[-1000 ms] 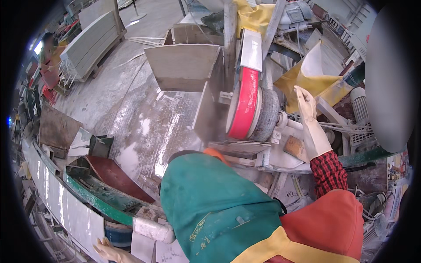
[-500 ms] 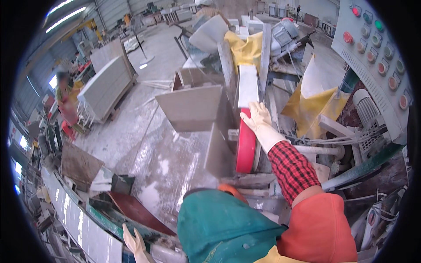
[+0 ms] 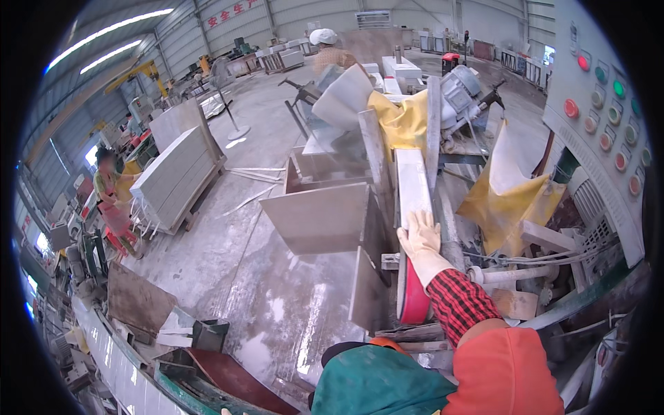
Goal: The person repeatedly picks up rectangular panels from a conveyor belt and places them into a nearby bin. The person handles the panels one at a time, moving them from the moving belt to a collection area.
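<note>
My right hand [image 3: 420, 238], in a cream rubber glove, lies flat with outstretched fingers on the near end of a long white stone strip [image 3: 413, 173]. Under the strip and hand runs a red conveyor belt [image 3: 416, 294], its rounded near end showing below my wrist. At its far end the strip meets a yellow cloth flap [image 3: 402, 119] between two upright posts. My palm hides where the strip ends. My left hand does not show.
At right stands a control panel [image 3: 600, 104] with coloured buttons. Upright grey slabs [image 3: 321, 218] flank the belt's left. Further left are a stack of white slabs [image 3: 173, 183] and a person [image 3: 114, 200]; another person in a white cap [image 3: 324, 36] is behind the machine.
The view has tilted up and shifted left, so more of the hall shows. My left hand has dropped out of view. My right hand now covers the strip's near end.
</note>
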{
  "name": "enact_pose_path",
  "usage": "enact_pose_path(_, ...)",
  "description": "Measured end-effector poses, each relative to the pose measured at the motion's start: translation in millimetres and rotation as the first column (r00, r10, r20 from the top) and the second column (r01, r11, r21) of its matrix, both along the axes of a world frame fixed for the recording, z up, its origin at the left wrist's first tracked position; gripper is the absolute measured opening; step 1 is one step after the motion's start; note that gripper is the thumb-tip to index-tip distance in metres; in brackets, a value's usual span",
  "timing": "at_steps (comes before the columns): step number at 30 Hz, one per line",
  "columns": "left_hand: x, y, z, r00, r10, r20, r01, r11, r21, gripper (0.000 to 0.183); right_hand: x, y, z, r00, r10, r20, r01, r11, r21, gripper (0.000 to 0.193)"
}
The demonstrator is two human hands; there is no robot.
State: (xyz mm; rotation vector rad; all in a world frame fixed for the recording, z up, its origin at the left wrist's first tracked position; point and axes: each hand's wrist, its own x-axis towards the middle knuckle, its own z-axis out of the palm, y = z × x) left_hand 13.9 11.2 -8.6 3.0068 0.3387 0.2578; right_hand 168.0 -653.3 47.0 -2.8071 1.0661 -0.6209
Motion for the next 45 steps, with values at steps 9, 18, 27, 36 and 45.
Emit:
enact_pose_path(9, 7.5, -18.1, 23.7, 0.988, -0.019, -0.15, 0.03, 0.997, 0.073, 0.064, -6.2, 8.2, 11.5, 0.999, 0.021, -0.042, -0.022, 0.999, -0.031, 0.06)
enact_pose_path(18, 11.0, 7.2, 0.5, 0.964, 0.001, -0.268, 0.036, 0.99, 0.134, 0.073, -20.5, 9.4, 2.9, 0.988, 0.148, 0.033, -0.151, 0.981, 0.12, 0.07)
enact_pose_path(27, -12.6, 19.5, -24.3, 0.951, 0.072, -0.3, -0.155, 0.953, -0.261, 0.076, -35.9, 7.1, 8.2, 0.939, 0.188, 0.289, -0.22, 0.972, 0.082, 0.051)
enact_pose_path(36, -11.0, 19.6, -14.5, 0.909, 0.039, -0.414, -0.095, 0.989, -0.114, 0.08, -47.2, 15.0, 23.4, 0.889, 0.254, 0.381, -0.291, 0.956, 0.042, 0.045)
enact_pose_path(45, 9.8, -27.4, 30.3, 0.997, -0.032, 0.076, 0.03, 0.999, 0.026, 0.056, -43.5, 28.1, 19.5, 0.832, 0.377, 0.408, -0.278, 0.918, -0.281, 0.037)
